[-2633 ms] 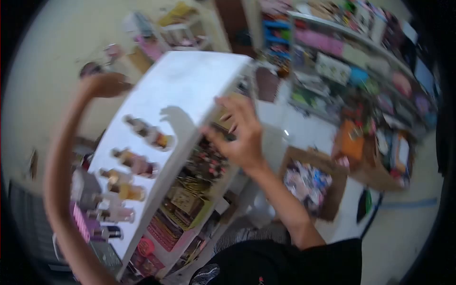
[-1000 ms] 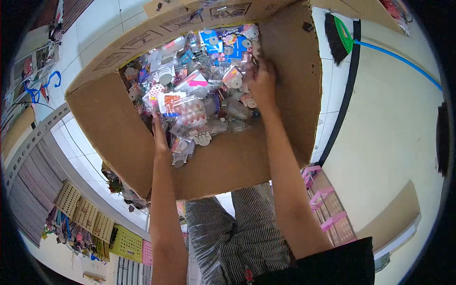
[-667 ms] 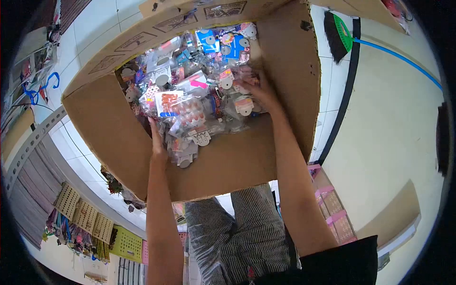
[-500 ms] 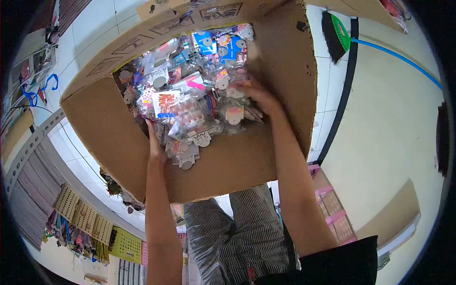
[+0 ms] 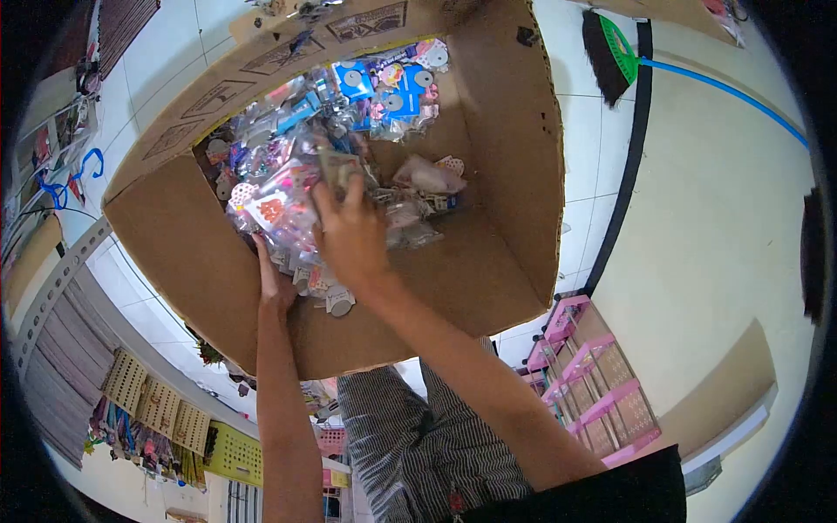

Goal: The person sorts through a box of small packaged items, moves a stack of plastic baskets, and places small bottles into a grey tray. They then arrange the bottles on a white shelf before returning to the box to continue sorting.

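A brown cardboard box (image 5: 418,301) stands open in front of me, with a heap of small clear plastic packets (image 5: 292,196) inside it. Some packets show printed cards, pink and white pieces, or round grey tags. My left hand (image 5: 275,283) rests against the lower left of the heap; packets hide most of its fingers. Over the middle of the heap is my right hand (image 5: 356,240), touching packets with its fingers apart and slightly blurred. Blue-carded packets (image 5: 403,98) lie at the back of the box. A few loose packets (image 5: 429,177) sit to the right of my right hand.
A broom with a green head (image 5: 621,54) and blue handle leans at the right. Pink racks (image 5: 597,383) stand right of my legs. On the left are a metal shelf edge (image 5: 65,261), blue hangers (image 5: 74,179) and a yellow-green basket (image 5: 234,453). White tiles cover the floor.
My right hand has moved left from the right side of the heap onto its middle, and packets have shifted left with it. More box bottom shows at right. My left hand has barely moved.
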Motion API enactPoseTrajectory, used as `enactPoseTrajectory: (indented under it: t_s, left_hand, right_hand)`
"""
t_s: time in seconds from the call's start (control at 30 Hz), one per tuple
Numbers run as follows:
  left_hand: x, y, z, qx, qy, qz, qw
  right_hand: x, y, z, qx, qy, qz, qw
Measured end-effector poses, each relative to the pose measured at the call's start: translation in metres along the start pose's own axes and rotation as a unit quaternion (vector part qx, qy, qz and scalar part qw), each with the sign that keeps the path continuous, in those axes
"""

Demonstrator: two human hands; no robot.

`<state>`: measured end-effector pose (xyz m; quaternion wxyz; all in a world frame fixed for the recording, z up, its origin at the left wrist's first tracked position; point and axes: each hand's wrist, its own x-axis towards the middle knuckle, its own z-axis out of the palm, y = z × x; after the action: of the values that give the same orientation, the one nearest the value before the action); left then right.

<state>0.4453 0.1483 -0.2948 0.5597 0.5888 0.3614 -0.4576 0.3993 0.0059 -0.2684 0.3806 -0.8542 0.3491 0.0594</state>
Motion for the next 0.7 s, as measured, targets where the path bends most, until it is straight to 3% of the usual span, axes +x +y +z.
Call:
enactPoseTrajectory:
  t_s: [0.03, 0.1, 0.13, 0.33, 0.4, 0.47, 0.57, 0.7]
  left_hand:
    - [0.002, -0.002, -0.004, 0.001, 0.001, -0.001, 1.000]
    - [0.011, -0.009, -0.016, -0.074, -0.089, 0.003, 0.993]
    - [0.011, -0.010, -0.017, -0.073, -0.088, 0.004, 0.993]
    - [0.006, -0.009, -0.015, -0.044, -0.088, 0.071, 0.993]
    - [-0.003, 0.002, 0.001, -0.065, -0.050, 0.001, 0.997]
    - [-0.003, 0.002, 0.003, -0.043, -0.049, 0.010, 0.998]
    - [0.002, 0.000, 0.008, 0.020, -0.123, 0.065, 0.990]
    - [0.001, 0.006, 0.026, 0.052, -0.186, -0.031, 0.981]
  right_hand:
    - [-0.002, -0.006, 0.004, -0.048, 0.056, -0.054, 0.996]
    - [-0.007, -0.018, 0.011, -0.103, 0.059, -0.065, 0.991]
    - [-0.008, -0.024, 0.014, -0.158, 0.062, -0.077, 0.982]
    - [-0.015, -0.035, 0.020, -0.102, 0.030, -0.101, 0.989]
    - [-0.018, -0.034, 0.017, -0.093, 0.021, -0.104, 0.990]
    - [-0.022, -0.031, 0.008, -0.087, 0.002, -0.155, 0.984]
    - [-0.026, -0.021, -0.013, -0.104, -0.081, -0.178, 0.975]
    - [-0.019, -0.005, -0.054, -0.088, -0.123, -0.154, 0.976]
